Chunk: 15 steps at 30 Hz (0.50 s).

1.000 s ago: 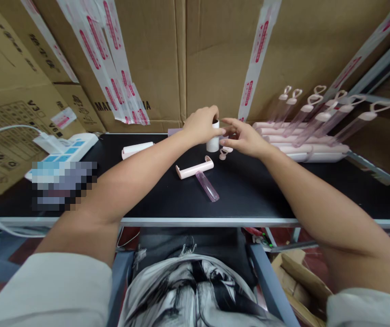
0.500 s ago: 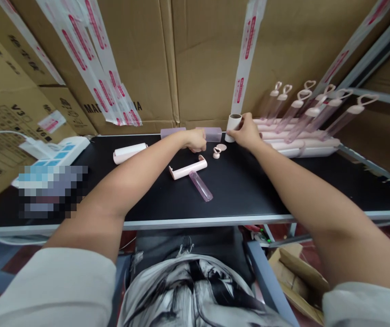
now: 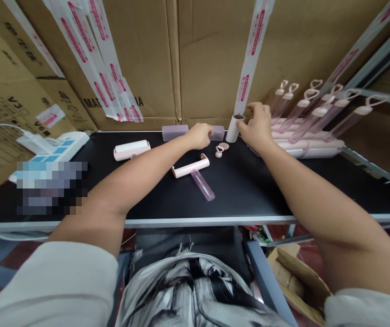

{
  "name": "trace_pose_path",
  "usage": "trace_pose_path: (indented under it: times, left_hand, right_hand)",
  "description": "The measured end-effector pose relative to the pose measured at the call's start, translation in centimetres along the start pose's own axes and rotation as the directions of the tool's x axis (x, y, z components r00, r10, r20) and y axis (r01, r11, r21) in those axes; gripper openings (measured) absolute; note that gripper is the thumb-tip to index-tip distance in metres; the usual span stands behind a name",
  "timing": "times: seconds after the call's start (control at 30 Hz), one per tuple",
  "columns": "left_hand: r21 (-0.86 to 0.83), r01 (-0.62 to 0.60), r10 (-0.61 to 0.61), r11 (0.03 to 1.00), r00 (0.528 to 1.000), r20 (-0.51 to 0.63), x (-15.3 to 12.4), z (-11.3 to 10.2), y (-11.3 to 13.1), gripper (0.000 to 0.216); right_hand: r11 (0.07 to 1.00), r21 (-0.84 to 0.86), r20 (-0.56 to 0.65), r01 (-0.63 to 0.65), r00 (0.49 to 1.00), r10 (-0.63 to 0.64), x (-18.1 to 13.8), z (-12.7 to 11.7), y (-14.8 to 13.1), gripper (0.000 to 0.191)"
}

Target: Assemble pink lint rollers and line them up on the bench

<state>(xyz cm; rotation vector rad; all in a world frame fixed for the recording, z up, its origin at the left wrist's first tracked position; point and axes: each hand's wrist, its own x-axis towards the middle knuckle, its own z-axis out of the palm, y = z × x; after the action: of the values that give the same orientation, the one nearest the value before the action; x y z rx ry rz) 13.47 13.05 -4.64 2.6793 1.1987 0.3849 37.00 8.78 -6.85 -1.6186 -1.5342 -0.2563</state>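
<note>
My left hand (image 3: pixel 199 135) rests curled at the back of the black table (image 3: pixel 242 190), its fingers against a pale purple block (image 3: pixel 217 132). My right hand (image 3: pixel 258 127) is beside a white cardboard roll (image 3: pixel 233 128) that stands upright by the wall, with the fingers bent over pink parts behind it. Between my hands lie a small heart-shaped pink piece (image 3: pixel 218 151) and a pink cap (image 3: pixel 224 146). Nearer to me lie a pink roller handle (image 3: pixel 190 166) and a clear pink tube (image 3: pixel 203 185).
A row of clear pink tubes with heart-shaped ends (image 3: pixel 320 111) leans on a white tray (image 3: pixel 312 149) at the right. A white lint roller (image 3: pixel 131 149), a second purple block (image 3: pixel 175 132) and a power strip (image 3: pixel 53 152) sit at the left. Cardboard boxes (image 3: pixel 208 59) wall the back.
The white roll went from my left hand to my right, which set it upright by the wall. My left hand dropped to the table, then shifted to the purple block.
</note>
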Motion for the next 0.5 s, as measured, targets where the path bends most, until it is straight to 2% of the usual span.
trace_pose_path:
  times: [0.07,0.1,0.2,0.3,0.37,0.5]
  left_hand:
    - [0.043,-0.065,0.065,0.997,0.998,-0.004,-0.9,-0.2,0.2,0.044]
    - [0.057,-0.097,0.097,0.994,0.995,0.01,-1.3,-0.3,0.3,0.044]
    - [0.048,-0.153,0.148,0.987,0.985,0.092,-2.1,-0.4,0.2,0.042]
    - [-0.007,-0.153,0.152,0.988,0.975,0.165,-2.3,-0.8,-0.1,0.043]
    - [-0.025,-0.153,0.155,0.988,0.972,0.175,-2.4,-1.3,-0.2,0.044]
    - [0.112,-0.143,0.134,0.983,0.988,0.081,-3.2,-3.1,-0.2,0.036]
  right_hand:
    - [0.997,0.009,0.141,0.077,0.987,-0.077,-0.1,-0.8,-1.0,0.039]
    - [0.993,0.015,0.246,0.119,0.962,-0.119,-0.2,-1.1,-1.5,0.033]
    - [0.974,0.024,0.527,0.226,0.825,-0.204,-0.8,-0.9,-2.1,0.026]
    - [0.959,0.03,0.674,0.283,0.703,-0.229,-1.2,-0.1,-2.0,0.025]
    - [0.953,-0.001,0.703,0.303,0.678,-0.215,-1.3,0.3,-1.9,0.025]
    - [0.931,-0.071,0.674,0.359,0.705,-0.221,-1.3,0.5,-2.2,0.027]
